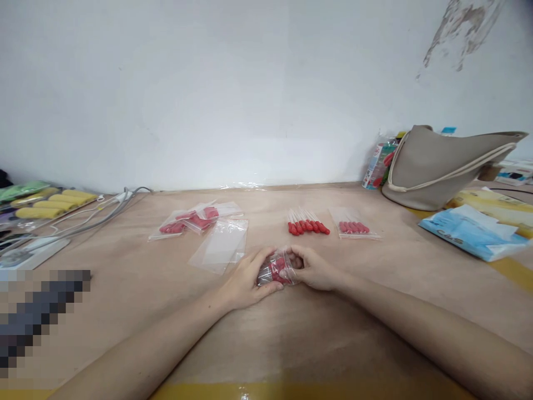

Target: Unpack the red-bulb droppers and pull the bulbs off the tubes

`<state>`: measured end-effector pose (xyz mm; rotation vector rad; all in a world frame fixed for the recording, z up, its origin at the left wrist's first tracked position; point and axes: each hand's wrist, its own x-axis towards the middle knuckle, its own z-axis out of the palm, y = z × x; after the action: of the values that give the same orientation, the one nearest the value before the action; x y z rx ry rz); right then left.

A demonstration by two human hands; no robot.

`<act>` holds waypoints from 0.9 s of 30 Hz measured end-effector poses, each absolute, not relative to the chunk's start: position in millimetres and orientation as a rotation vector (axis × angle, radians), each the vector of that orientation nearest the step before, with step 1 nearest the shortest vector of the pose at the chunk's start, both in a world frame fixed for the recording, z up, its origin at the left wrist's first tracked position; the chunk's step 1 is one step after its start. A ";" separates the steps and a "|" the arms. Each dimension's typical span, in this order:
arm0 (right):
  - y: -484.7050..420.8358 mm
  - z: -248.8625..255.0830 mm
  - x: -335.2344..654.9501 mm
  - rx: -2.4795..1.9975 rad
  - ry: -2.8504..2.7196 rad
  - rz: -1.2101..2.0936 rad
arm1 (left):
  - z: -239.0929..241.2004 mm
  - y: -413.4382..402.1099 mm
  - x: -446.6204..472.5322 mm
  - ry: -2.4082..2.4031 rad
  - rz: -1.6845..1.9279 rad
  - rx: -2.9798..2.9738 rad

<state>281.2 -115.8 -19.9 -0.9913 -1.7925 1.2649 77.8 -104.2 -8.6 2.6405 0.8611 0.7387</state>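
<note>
Between my hands is a clear plastic bag (278, 269) with red-tipped sticks inside. My left hand (252, 278) grips its left side, thumb below and fingers above. At the bag's right end, my right hand (313, 269) pinches the plastic with curled fingers. Just beyond lie several loose white sticks with red tips (308, 223). To their right is a filled clear bag (353, 225) of the same sticks. Flat clear bags (222, 243) lie beyond my left hand, beside a pile of bags with red contents (194, 218).
A grey bag with a cord (437, 161) stands at the right by the wall, near a blue tissue pack (474, 230). Cables (104, 214), a white power strip (37, 250) and yellow rolls (62, 203) are at the left. A pixelated dark object (37, 311) is nearer.
</note>
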 end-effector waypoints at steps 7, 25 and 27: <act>-115.6 -14.3 277.3 -1.011 -1.770 1.197 | -7.9 -104.1 78.0 0.871 0.724 2.610; -113.0 -11.9 295.5 -0.961 -1.970 1.196 | -6.9 -105.9 78.0 0.845 0.723 2.571; -114.6 -6.5 296.0 -1.005 -2.019 1.192 | -6.5 -106.3 78.3 0.853 0.711 2.566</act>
<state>296.0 -114.6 -6.5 -1.0046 -2.0193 1.1925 78.3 -106.3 -6.5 2.5656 0.8532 0.7115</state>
